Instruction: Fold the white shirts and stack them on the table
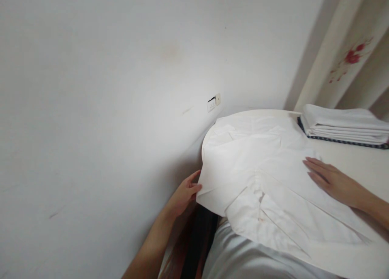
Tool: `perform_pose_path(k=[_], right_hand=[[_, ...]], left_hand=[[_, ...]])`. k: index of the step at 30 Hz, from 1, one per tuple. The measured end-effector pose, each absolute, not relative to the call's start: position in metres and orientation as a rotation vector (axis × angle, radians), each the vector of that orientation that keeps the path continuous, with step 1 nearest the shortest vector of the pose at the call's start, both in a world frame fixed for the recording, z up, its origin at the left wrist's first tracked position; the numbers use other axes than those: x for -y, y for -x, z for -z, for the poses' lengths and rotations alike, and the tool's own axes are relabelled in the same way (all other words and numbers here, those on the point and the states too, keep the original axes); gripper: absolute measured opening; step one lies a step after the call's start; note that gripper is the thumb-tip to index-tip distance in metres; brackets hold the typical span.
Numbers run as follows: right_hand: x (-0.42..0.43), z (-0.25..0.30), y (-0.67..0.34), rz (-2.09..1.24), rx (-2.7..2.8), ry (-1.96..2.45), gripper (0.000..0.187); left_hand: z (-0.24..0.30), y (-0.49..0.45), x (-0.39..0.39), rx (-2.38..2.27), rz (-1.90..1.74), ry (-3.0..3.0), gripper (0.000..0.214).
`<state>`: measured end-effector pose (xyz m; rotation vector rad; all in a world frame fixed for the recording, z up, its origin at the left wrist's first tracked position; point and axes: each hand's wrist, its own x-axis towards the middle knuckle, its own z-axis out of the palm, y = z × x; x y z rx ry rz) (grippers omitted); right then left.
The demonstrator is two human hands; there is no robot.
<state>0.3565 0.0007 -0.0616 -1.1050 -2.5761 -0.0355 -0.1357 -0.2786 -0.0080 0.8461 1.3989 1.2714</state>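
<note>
A white garment (243, 157), shirt-like with seams and loose folds, lies spread over the rounded end of a white table (349, 161). At its left edge, my left hand (184, 194) pinches the fabric between thumb and fingers, beside the table's rim. My right hand (334, 181) rests palm down on the garment's right part, fingers stretched out and close together. Near my body the cloth is bunched and wrinkled, and its front edge hangs over the table's edge. What kind of garment it is cannot be made out for certain.
A stack of folded white cloths (346, 123) sits on a dark patterned piece at the table's back right. The wall (106, 108) with a loose socket (211, 105) runs close along the left. A flowered curtain (352, 56) hangs behind. My lap (243, 254) is against the front edge.
</note>
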Motion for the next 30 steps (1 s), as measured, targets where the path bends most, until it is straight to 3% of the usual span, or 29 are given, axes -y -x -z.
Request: perform_pose_path(k=[9,13,18,21,25,30], right_hand=[[0.001,0.059,-0.355,0.047,2.568,1.100,0.060],[0.001,0.059,-0.355,0.044,2.574,1.105,0.060],[0.002,0.058,-0.354,0.035,2.560,1.115,0.059],[0.007,0.052,-0.351,0.026,2.561,1.130,0.058],[0.013,0.038,-0.340,0.078,2.564,1.168,0.053],[0.013,0.016,-0.315,0.116,2.563,1.085,0.050]], left_hand=[[0.010,0.135,0.295,-1.263,-1.214,-0.825,0.112],[0.014,0.136,0.288,-1.243,-1.279,-0.694,0.087],[0.017,0.139,0.282,-1.269,-1.226,-0.799,0.092],[0.019,0.146,0.276,-1.539,-1.198,-0.935,0.077],[0.014,0.146,0.251,-2.100,-1.289,-1.427,0.060],[-0.008,0.125,0.194,-2.052,-0.907,-2.138,0.049]])
